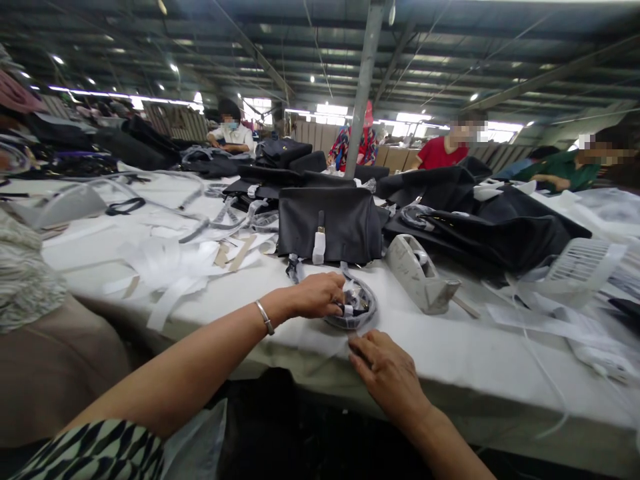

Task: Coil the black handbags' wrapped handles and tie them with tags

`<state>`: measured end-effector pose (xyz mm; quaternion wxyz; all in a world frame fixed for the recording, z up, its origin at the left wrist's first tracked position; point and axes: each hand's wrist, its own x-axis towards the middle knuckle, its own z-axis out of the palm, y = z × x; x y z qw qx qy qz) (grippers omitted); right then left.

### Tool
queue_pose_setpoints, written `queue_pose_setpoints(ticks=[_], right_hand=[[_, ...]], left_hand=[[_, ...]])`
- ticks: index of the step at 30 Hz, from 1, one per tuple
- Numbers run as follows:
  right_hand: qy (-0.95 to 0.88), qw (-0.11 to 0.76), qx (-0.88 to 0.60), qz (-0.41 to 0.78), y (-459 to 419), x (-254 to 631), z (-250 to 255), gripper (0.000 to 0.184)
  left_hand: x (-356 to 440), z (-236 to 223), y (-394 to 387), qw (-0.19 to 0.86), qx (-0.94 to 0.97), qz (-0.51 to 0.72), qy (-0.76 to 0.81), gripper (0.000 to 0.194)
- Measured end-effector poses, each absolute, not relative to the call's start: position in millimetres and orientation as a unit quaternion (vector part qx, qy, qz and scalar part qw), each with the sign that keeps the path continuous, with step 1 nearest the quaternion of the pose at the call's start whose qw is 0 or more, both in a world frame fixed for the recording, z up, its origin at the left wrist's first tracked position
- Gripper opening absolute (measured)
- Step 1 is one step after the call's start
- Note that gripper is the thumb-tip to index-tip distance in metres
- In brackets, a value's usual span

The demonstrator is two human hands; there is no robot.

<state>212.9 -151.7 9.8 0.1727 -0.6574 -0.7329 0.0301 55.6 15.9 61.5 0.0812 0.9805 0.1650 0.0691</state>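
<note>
My left hand point(320, 295) is closed on a coiled black strap wrapped in clear plastic point(361, 308), which lies on the white table point(450, 347) near its front edge. A silver bangle sits on that wrist. My right hand point(385, 373) rests just in front of the coil, fingers pressed down on a thin sheet of white paper point(320, 343) under it. Behind the coil stands a black leather handbag point(327, 223) with a white-wrapped clasp.
A grey tape dispenser point(420, 273) stands right of the coil, a white fan point(580, 263) further right. Loose white paper strips point(170, 267) cover the left. More black bags point(490, 227) pile up behind. Other people sit at the far side; a person's shoulder is at my left.
</note>
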Motion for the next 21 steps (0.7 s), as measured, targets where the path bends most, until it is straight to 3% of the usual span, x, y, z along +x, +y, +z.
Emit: queue_pose_setpoints(ticks=[6, 13, 17, 21], right_hand=[[-0.740, 0.179, -0.647, 0.043, -150, 206, 7, 0.015], [-0.719, 0.319, -0.617, 0.017, -140, 230, 11, 0.020], [-0.764, 0.283, -0.579, 0.034, -135, 228, 8, 0.023], [-0.758, 0.274, -0.592, 0.023, -133, 218, -5, 0.031]], left_hand=[[57, 53, 8, 0.106, 0.977, 0.097, 0.159, 0.014], [58, 52, 26, 0.204, 0.961, 0.080, 0.167, 0.015], [60, 49, 38, 0.264, 0.949, 0.071, 0.159, 0.018], [58, 48, 30, 0.205, 0.968, 0.044, 0.135, 0.028]])
